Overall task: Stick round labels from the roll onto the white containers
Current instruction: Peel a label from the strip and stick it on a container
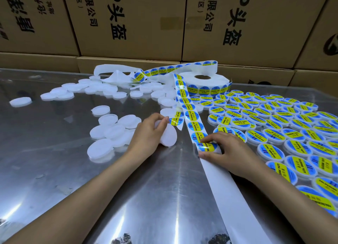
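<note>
My left hand (148,132) grips a plain white round container (169,136), tilted on its edge on the metal table. My right hand (226,150) pinches a blue and yellow round label (208,146) at the near end of the label strip (190,115). The strip runs back to the label roll (203,81). Bare backing paper (228,194) trails toward me. Several unlabelled white containers (111,132) lie left of my left hand.
Several labelled containers (274,123) cover the right side of the shiny metal table (73,170). More white containers (102,90) and crumpled backing paper (117,71) lie at the back left. Cardboard boxes (137,20) form a wall behind the table.
</note>
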Action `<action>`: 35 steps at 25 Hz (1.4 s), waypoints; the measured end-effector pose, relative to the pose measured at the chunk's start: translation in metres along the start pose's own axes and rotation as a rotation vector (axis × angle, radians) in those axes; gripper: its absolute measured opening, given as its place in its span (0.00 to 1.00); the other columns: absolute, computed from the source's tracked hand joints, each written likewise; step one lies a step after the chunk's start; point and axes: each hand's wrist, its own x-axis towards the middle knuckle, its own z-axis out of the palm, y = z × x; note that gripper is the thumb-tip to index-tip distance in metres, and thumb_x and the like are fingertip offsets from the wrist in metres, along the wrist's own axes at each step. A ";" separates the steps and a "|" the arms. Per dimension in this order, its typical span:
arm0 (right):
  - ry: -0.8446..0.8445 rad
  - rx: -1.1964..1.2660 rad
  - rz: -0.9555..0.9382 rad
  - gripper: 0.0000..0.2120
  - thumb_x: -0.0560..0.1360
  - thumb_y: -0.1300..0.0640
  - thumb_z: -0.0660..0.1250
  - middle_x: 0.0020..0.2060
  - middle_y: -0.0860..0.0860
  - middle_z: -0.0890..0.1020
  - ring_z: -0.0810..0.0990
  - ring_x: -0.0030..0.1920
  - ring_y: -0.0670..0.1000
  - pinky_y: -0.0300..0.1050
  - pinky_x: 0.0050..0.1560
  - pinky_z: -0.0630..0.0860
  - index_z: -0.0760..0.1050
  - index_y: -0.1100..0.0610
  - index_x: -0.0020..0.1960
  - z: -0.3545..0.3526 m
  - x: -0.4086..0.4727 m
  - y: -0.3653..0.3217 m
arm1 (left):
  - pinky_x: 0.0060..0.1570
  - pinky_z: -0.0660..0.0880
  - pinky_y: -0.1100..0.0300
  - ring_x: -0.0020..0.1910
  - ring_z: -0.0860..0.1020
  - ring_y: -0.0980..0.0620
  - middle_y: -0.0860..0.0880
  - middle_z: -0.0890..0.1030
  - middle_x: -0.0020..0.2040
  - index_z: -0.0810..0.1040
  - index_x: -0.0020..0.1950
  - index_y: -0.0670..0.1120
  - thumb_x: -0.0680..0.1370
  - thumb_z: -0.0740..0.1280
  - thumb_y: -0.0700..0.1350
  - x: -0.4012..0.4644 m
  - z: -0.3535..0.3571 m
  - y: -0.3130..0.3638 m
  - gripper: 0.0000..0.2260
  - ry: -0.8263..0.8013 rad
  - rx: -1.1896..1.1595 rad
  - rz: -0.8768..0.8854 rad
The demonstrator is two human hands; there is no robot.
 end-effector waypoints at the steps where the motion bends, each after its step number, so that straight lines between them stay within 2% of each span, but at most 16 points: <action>1: 0.024 -0.012 -0.009 0.16 0.68 0.40 0.69 0.48 0.39 0.76 0.72 0.53 0.42 0.34 0.49 0.64 0.77 0.43 0.55 0.001 0.000 0.000 | 0.42 0.70 0.56 0.43 0.75 0.51 0.50 0.80 0.42 0.75 0.42 0.51 0.80 0.61 0.51 0.000 0.000 0.000 0.08 0.001 0.010 0.012; 4: 0.059 -0.029 -0.010 0.16 0.70 0.38 0.65 0.46 0.39 0.77 0.72 0.50 0.41 0.29 0.45 0.64 0.79 0.44 0.53 0.003 0.002 -0.001 | 0.38 0.68 0.61 0.39 0.74 0.54 0.50 0.80 0.39 0.75 0.44 0.51 0.79 0.61 0.52 -0.002 0.001 -0.002 0.08 0.002 0.033 0.042; 8: 0.071 -0.003 0.005 0.18 0.72 0.36 0.61 0.43 0.42 0.80 0.74 0.47 0.43 0.41 0.47 0.69 0.82 0.46 0.47 0.003 0.002 -0.005 | 0.36 0.67 0.61 0.39 0.74 0.53 0.51 0.79 0.38 0.76 0.47 0.53 0.79 0.61 0.54 -0.004 0.003 -0.002 0.08 -0.005 0.097 0.071; 12: 0.123 -0.028 0.003 0.19 0.74 0.37 0.60 0.33 0.47 0.76 0.73 0.38 0.48 0.46 0.39 0.69 0.77 0.51 0.36 0.001 0.000 -0.010 | 0.27 0.66 0.70 0.31 0.75 0.59 0.54 0.78 0.35 0.75 0.48 0.55 0.77 0.63 0.56 -0.004 0.003 0.000 0.06 -0.008 0.139 0.072; 14: 0.153 -0.032 0.015 0.15 0.74 0.41 0.62 0.33 0.47 0.78 0.75 0.39 0.50 0.47 0.40 0.72 0.78 0.51 0.39 0.000 -0.001 -0.012 | 0.25 0.68 0.70 0.25 0.76 0.59 0.51 0.79 0.36 0.75 0.46 0.56 0.77 0.64 0.56 -0.006 0.004 0.002 0.05 -0.051 0.081 0.048; 15: 0.163 -0.030 0.024 0.11 0.74 0.43 0.64 0.34 0.46 0.80 0.76 0.40 0.50 0.47 0.41 0.72 0.79 0.50 0.42 -0.001 -0.001 -0.012 | 0.26 0.71 0.67 0.24 0.77 0.56 0.51 0.80 0.37 0.75 0.45 0.56 0.77 0.64 0.56 -0.008 0.005 0.003 0.05 -0.065 0.078 0.049; 19: 0.157 0.047 0.037 0.02 0.71 0.51 0.69 0.35 0.41 0.81 0.77 0.40 0.45 0.44 0.41 0.72 0.77 0.47 0.41 0.000 -0.003 -0.013 | 0.42 0.75 0.53 0.43 0.78 0.48 0.52 0.81 0.44 0.75 0.48 0.54 0.74 0.64 0.61 -0.010 0.004 0.003 0.12 -0.056 0.420 0.162; 23: 0.133 0.129 0.022 0.07 0.70 0.56 0.70 0.38 0.40 0.80 0.78 0.44 0.44 0.46 0.46 0.74 0.75 0.46 0.44 0.005 -0.003 -0.014 | 0.48 0.71 0.53 0.52 0.73 0.49 0.53 0.76 0.52 0.75 0.55 0.51 0.73 0.66 0.62 -0.013 0.007 0.001 0.18 -0.066 0.603 0.274; 25: 0.140 0.162 0.012 0.10 0.70 0.58 0.70 0.38 0.40 0.80 0.79 0.45 0.45 0.50 0.48 0.75 0.75 0.46 0.47 0.007 -0.003 -0.015 | 0.51 0.70 0.54 0.52 0.74 0.49 0.52 0.76 0.53 0.78 0.55 0.49 0.72 0.69 0.59 -0.014 0.007 0.004 0.18 -0.037 0.517 0.431; 27: 0.149 0.170 -0.017 0.12 0.70 0.59 0.70 0.38 0.39 0.78 0.78 0.45 0.45 0.51 0.47 0.75 0.75 0.46 0.49 0.009 -0.003 -0.016 | 0.51 0.72 0.53 0.51 0.76 0.49 0.51 0.79 0.51 0.81 0.55 0.47 0.71 0.71 0.57 -0.015 0.008 0.011 0.18 -0.088 0.391 0.592; 29: 0.140 0.172 -0.042 0.13 0.69 0.60 0.69 0.38 0.39 0.79 0.78 0.45 0.45 0.51 0.47 0.75 0.74 0.46 0.50 0.009 -0.003 -0.016 | 0.48 0.72 0.54 0.47 0.79 0.49 0.51 0.81 0.47 0.83 0.53 0.47 0.71 0.71 0.54 -0.020 0.014 0.017 0.15 -0.138 0.369 0.727; 31: 0.125 0.179 -0.051 0.13 0.70 0.61 0.69 0.39 0.40 0.79 0.78 0.45 0.45 0.50 0.48 0.75 0.75 0.47 0.51 0.010 -0.003 -0.016 | 0.44 0.71 0.54 0.42 0.80 0.48 0.51 0.83 0.42 0.84 0.48 0.47 0.72 0.70 0.50 -0.024 0.020 0.020 0.10 -0.111 0.388 0.826; 33: 0.128 0.173 -0.040 0.13 0.71 0.59 0.70 0.41 0.42 0.79 0.78 0.45 0.45 0.47 0.47 0.74 0.75 0.48 0.52 0.011 -0.002 -0.014 | 0.41 0.71 0.53 0.40 0.80 0.48 0.52 0.83 0.40 0.84 0.44 0.47 0.73 0.70 0.48 -0.024 0.020 0.021 0.06 -0.037 0.372 0.836; 35: 0.132 0.141 -0.016 0.14 0.71 0.58 0.70 0.46 0.44 0.79 0.76 0.45 0.44 0.42 0.47 0.72 0.74 0.49 0.56 0.012 0.000 -0.011 | 0.42 0.72 0.53 0.39 0.79 0.49 0.52 0.83 0.39 0.84 0.43 0.47 0.74 0.70 0.47 -0.022 0.015 0.023 0.05 0.057 0.277 0.756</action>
